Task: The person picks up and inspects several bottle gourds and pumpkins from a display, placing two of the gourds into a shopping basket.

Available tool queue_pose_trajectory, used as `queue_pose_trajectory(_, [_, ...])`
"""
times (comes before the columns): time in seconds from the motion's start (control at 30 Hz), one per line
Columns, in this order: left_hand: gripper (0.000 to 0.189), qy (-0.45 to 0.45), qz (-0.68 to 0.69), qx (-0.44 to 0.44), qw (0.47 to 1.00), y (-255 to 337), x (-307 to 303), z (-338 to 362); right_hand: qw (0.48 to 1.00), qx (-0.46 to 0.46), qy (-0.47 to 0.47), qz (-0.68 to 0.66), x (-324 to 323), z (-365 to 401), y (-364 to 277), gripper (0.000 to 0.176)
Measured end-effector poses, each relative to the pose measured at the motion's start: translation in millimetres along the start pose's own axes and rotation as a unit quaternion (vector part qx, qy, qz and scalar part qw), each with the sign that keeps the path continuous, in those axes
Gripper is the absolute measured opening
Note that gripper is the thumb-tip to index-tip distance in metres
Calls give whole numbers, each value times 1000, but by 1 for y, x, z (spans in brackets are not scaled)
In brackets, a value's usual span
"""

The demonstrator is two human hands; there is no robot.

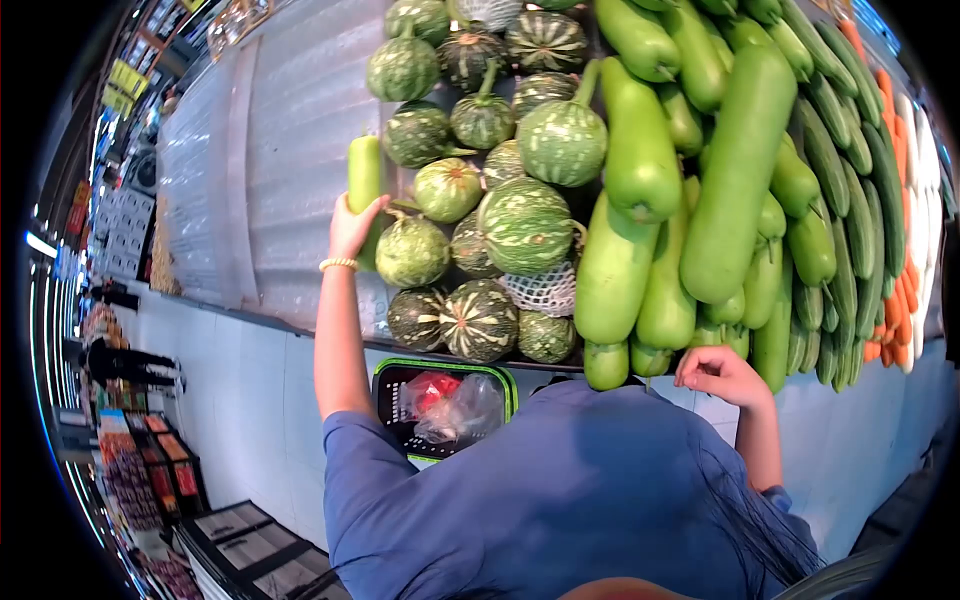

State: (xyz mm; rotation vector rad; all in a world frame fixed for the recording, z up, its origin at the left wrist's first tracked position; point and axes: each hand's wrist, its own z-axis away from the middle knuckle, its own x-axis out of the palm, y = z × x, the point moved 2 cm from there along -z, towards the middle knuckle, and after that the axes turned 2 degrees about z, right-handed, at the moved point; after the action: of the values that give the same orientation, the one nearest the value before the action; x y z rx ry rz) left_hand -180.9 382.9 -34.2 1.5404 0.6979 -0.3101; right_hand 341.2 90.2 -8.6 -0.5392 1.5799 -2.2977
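My left hand [353, 228] is wrapped round a slim, light green gourd [365, 172], which stands upright on the display beside the pumpkins. Just right of that hand are a round green pumpkin [412, 252] and a paler one [447, 190]. My right hand [722, 376] is at the front edge of the display, below the long green bottle gourds [738, 185]. Its fingers are loosely curled in, and nothing shows in them. Nearest to it is the lower end of a bottle gourd [665, 310].
Cucumbers [845, 200], carrots [903, 260] and white radishes [925, 220] lie at the right. Plastic sheeting [290, 130] covers the left of the display. A black and green shopping basket [390, 415] with bagged items sits below its edge. A person [130, 362] stands far left.
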Motion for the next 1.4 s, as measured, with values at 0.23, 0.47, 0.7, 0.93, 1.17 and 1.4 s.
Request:
queue_pose_trajectory(0.23, [77,2,-65,7,998,8,-3,-2,999,-37,22,18,-7,12,-2,8])
queue_pose_trajectory(0.47, [68,23,-146,12,989,21,-3,4,992,-76,90,-38,-11,33,-8,14])
queue_pose_trajectory(0.7, [58,91,-72,43,992,28,-33,13,978,-146,147,-35,-19,54,-11,16])
queue_pose_trajectory(0.93, [52,272,313,159,896,136,-88,137,956,-278,82,44,-15,51,-51,15])
queue_pose_trajectory(1.17, [90,-74,614,435,655,212,22,272,941,-314,3,126,-27,43,-78,23])
queue_pose_trajectory(1.4, [84,-170,707,249,640,276,179,368,902,-325,-117,260,-47,70,-78,80])
